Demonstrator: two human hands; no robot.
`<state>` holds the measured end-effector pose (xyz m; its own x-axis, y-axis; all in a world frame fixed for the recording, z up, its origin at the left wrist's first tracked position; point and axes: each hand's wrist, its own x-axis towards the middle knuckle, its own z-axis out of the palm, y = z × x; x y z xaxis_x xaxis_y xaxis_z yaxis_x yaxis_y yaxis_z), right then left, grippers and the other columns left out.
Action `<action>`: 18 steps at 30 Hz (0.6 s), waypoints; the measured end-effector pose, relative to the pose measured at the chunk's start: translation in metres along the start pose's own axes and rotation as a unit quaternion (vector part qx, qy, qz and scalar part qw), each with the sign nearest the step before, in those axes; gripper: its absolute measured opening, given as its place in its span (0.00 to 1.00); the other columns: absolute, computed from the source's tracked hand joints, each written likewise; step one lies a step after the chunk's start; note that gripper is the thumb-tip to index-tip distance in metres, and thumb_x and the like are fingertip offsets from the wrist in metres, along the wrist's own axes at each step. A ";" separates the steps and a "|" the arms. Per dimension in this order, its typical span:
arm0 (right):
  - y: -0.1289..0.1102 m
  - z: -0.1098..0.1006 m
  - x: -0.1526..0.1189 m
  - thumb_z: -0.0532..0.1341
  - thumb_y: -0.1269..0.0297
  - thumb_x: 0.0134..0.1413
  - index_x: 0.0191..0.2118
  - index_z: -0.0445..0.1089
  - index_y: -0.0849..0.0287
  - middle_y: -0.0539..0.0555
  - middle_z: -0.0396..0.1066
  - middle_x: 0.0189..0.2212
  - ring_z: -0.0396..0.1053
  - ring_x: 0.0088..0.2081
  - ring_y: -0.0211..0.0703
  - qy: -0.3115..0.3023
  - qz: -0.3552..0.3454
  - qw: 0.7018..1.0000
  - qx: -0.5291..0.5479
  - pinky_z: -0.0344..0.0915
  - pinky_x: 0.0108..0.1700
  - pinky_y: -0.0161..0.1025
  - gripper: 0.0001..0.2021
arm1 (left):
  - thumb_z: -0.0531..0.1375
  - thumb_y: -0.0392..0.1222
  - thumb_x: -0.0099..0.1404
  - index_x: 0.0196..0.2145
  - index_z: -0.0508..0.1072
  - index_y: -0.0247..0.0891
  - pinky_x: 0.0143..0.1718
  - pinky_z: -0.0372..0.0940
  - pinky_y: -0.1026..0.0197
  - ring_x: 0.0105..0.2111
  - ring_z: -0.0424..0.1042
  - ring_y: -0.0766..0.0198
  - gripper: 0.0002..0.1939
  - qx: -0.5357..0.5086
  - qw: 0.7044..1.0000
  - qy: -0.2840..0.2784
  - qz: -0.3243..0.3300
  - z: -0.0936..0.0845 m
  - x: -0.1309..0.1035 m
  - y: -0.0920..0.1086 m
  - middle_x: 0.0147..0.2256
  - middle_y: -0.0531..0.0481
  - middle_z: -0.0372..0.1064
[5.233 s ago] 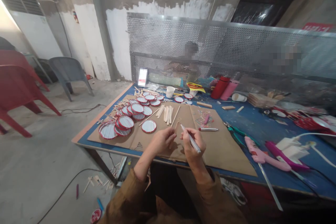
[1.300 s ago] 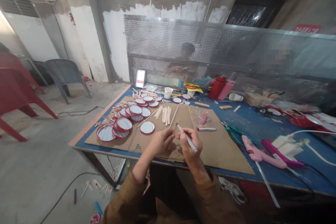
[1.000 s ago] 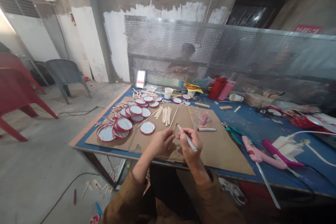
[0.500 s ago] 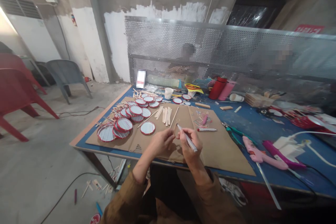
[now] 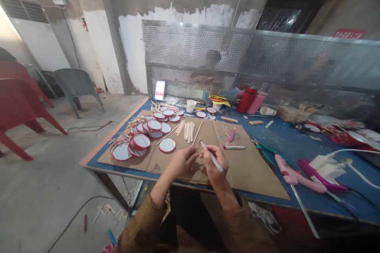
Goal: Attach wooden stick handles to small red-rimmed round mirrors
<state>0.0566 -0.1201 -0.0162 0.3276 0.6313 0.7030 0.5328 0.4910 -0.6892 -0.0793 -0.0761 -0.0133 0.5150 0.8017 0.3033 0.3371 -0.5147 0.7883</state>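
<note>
My right hand (image 5: 216, 161) is closed around a white marker pen (image 5: 216, 162), its dark tip pointing up and left towards my other hand. Pinched in my left hand (image 5: 185, 160) is what looks like a thin tan stick (image 5: 198, 145); most of it is hidden by the fingers. Both hands are over a cardboard sheet (image 5: 249, 174), near the table's front edge. Beyond them lie several flat wooden sticks (image 5: 189, 131) and a longer thin stick (image 5: 197, 133). One red-rimmed round disc (image 5: 167, 145) lies just left of my left hand, beside a pile of similar discs (image 5: 140, 141).
A red-capped marker (image 5: 234, 147) and small coloured bits (image 5: 231, 135) lie right of my hands. Farther right are green-handled pliers (image 5: 264, 150), a pink glue gun (image 5: 297, 178) and a purple power strip (image 5: 317, 174). Bottles (image 5: 247, 100) stand before a perforated metal screen (image 5: 178, 47); people sit behind it.
Almost nothing differs. Both hands keep nearly the same pose, the pen tip still close to my left fingertips; the whole view has shifted very slightly.
</note>
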 end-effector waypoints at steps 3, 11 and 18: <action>0.002 0.000 -0.001 0.57 0.64 0.55 0.36 0.67 0.58 0.51 0.72 0.27 0.72 0.28 0.39 -0.007 0.005 1.000 -0.006 0.69 0.32 0.37 0.05 | 0.50 0.45 0.65 0.26 0.61 0.38 0.24 0.51 0.68 0.22 0.57 0.69 0.12 0.002 1.000 0.000 -0.003 0.000 0.000 0.000 0.19 0.57 0.58; 0.002 0.001 0.000 0.57 0.64 0.55 0.38 0.67 0.58 0.53 0.73 0.28 0.73 0.30 0.41 0.000 -0.007 1.000 -0.009 0.70 0.34 0.39 0.06 | 0.50 0.46 0.65 0.27 0.63 0.38 0.23 0.52 0.68 0.21 0.58 0.69 0.12 0.005 1.000 -0.002 -0.006 -0.001 -0.001 0.002 0.19 0.57 0.60; 0.001 0.000 0.001 0.58 0.62 0.54 0.37 0.67 0.58 0.53 0.73 0.28 0.73 0.30 0.41 0.021 0.012 0.999 -0.025 0.70 0.33 0.37 0.07 | 0.50 0.46 0.65 0.27 0.62 0.38 0.24 0.51 0.67 0.21 0.58 0.69 0.11 0.009 1.000 -0.001 -0.007 -0.001 0.000 0.002 0.19 0.57 0.60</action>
<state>0.0578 -0.1190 -0.0163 0.3738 0.6161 0.6933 0.5623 0.4440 -0.6977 -0.0790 -0.0767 -0.0114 0.5109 0.8088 0.2913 0.3588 -0.5085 0.7827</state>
